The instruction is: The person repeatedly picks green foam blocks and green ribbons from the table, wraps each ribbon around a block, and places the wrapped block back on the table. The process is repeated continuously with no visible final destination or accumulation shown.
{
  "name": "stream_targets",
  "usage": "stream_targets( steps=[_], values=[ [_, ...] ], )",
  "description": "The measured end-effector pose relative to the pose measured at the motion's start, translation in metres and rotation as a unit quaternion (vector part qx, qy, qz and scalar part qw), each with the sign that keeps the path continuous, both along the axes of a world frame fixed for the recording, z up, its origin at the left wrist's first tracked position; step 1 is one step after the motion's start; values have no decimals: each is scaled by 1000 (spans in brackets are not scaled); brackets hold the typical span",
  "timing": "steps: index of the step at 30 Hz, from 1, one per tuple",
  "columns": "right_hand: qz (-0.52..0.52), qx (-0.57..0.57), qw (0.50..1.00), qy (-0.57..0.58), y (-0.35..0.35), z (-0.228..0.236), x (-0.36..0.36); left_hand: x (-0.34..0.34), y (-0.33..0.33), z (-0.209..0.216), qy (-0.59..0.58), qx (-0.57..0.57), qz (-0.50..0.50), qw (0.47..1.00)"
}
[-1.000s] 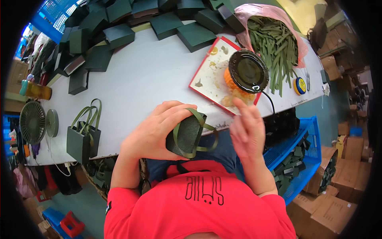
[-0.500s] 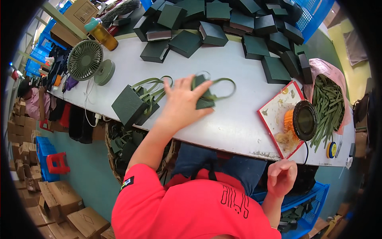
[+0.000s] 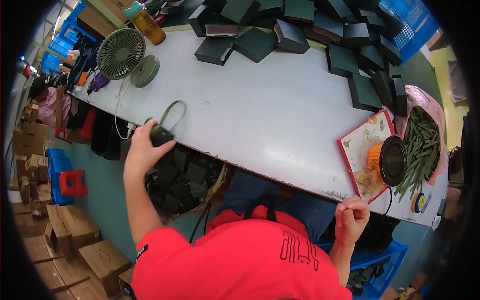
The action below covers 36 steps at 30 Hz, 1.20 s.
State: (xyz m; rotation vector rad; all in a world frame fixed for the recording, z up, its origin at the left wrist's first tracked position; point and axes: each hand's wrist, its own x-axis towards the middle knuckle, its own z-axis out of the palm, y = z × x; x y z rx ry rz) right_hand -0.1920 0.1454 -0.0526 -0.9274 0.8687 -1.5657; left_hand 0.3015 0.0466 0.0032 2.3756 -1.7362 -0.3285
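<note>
My left hand point(image 3: 145, 152) is at the table's front left edge, fingers and thumb around a small dark green box point(image 3: 161, 136). An olive-green ribbon loop point(image 3: 175, 116) sticks up from that box over the tabletop. Just below the hand is an open carton point(image 3: 216, 194) holding many dark green boxes point(image 3: 177, 175). My right hand point(image 3: 351, 218) is held near the front right edge of the table, fingers curled in; whether anything small is between them is hidden.
Dark green boxes point(image 3: 256, 44) are heaped along the back. On the left stand a green fan point(image 3: 121, 54) and a bottle point(image 3: 148, 26). At right are a red-edged board point(image 3: 361, 145), a black round-topped device point(image 3: 393, 161) and a pink bag point(image 3: 421, 100) of green ribbon strips point(image 3: 419, 142).
My left hand has moved left and nearer, from mid-table to the front edge above the carton. The ribbon-looped boxes at the left have left the tabletop. My right hand stays nearly in place.
</note>
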Motion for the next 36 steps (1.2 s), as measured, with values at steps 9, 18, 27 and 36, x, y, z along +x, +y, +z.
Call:
stream_targets(
  steps=[9,18,27,36],
  values=[
    [22,29,999,-17,-1,2,4,32,-47,8,-148,25,37,988],
    [-127,37,990,40,23,7,-26,-79,-297,-33,-8,-296,-160,942],
    [-304,40,949,72,50,-9,-65,-146,-305,-43,-143,-179,-161,960],
    [-422,115,889,133,64,-14,-131,-183,-193,-49,-27,-303,-298,905]
  ],
)
